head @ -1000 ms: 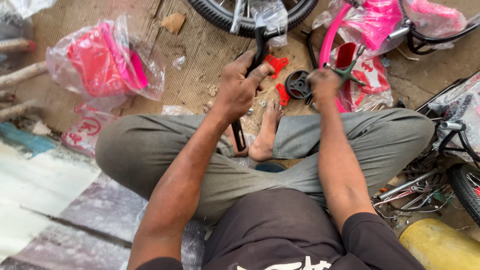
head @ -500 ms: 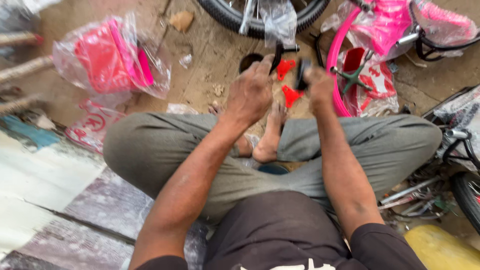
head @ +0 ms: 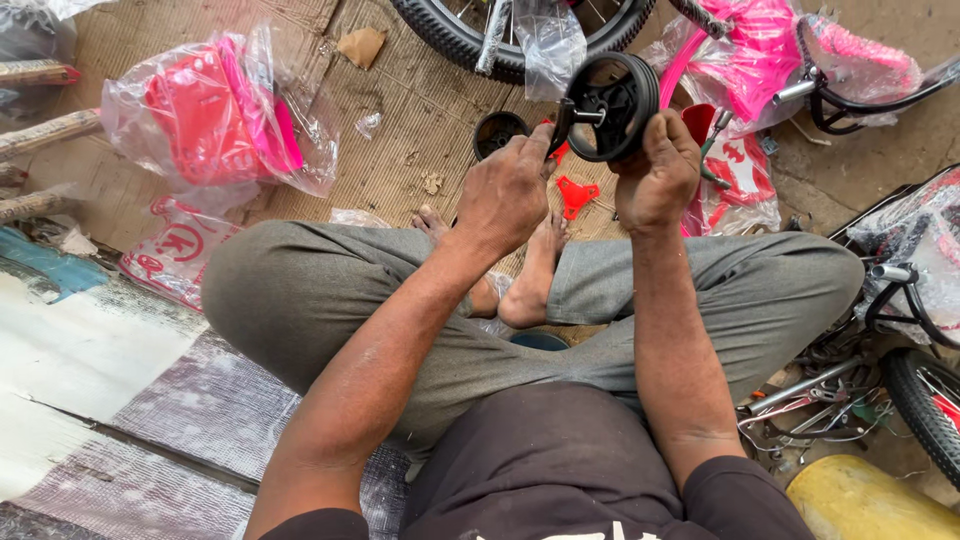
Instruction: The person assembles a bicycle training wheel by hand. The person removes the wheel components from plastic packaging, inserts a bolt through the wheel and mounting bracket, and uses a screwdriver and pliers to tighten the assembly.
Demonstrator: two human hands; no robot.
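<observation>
I sit cross-legged on the ground. My right hand (head: 658, 175) grips a small black plastic training wheel (head: 612, 106), held up in front of me. My left hand (head: 508, 190) pinches a thin dark tool or bolt at the wheel's hub from the left side. A second small black wheel (head: 497, 130) lies on the mat beyond my left hand. A red three-armed plastic piece (head: 577, 194) lies on the mat between my hands, near my bare feet.
A large bicycle tyre (head: 470, 40) with plastic wrap lies at the top. A pink bicycle frame (head: 745, 50) is at the top right. A bag of pink-red parts (head: 215, 115) sits at left. Another bicycle wheel (head: 925, 400) and a yellow container (head: 870, 505) are at right.
Both hands have lifted the small black wheel up from near the mat. The left hand now works at its hub.
</observation>
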